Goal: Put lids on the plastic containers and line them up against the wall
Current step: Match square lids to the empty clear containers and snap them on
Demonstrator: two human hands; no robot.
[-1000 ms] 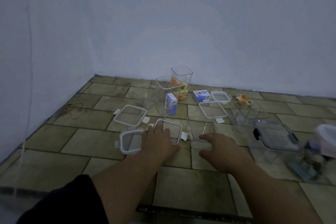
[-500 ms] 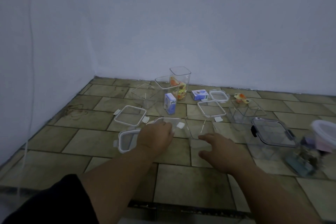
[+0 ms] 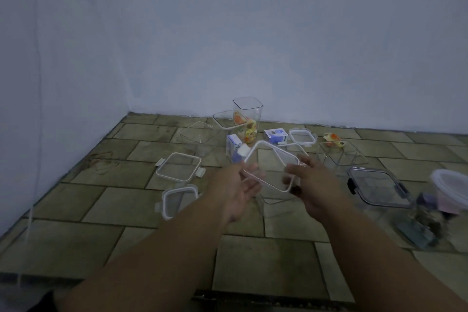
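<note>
I hold a clear square lid [image 3: 272,164] with a white rim, tilted, above the floor. My left hand [image 3: 235,185] grips its left edge and my right hand [image 3: 310,185] grips its right edge. Under the lid stands an open clear container [image 3: 276,206], partly hidden by my hands. Two more white-rimmed lids [image 3: 178,166] [image 3: 177,199] lie on the floor to the left. Open clear containers stand further back: a low one [image 3: 196,138], a tall one [image 3: 249,119] with colourful pieces inside, and one at the right [image 3: 342,156].
The pale wall [image 3: 278,45] runs behind the tiled floor [image 3: 114,208]. Small blue cartons [image 3: 233,147] [image 3: 276,135], another lid [image 3: 302,137], a dark-rimmed lidded container [image 3: 379,187] and a white round lid [image 3: 453,187] over blurred items lie around.
My left hand has lifted the lid off the floor and tilted it up. My right hand has come up from the floor and taken its other edge.
</note>
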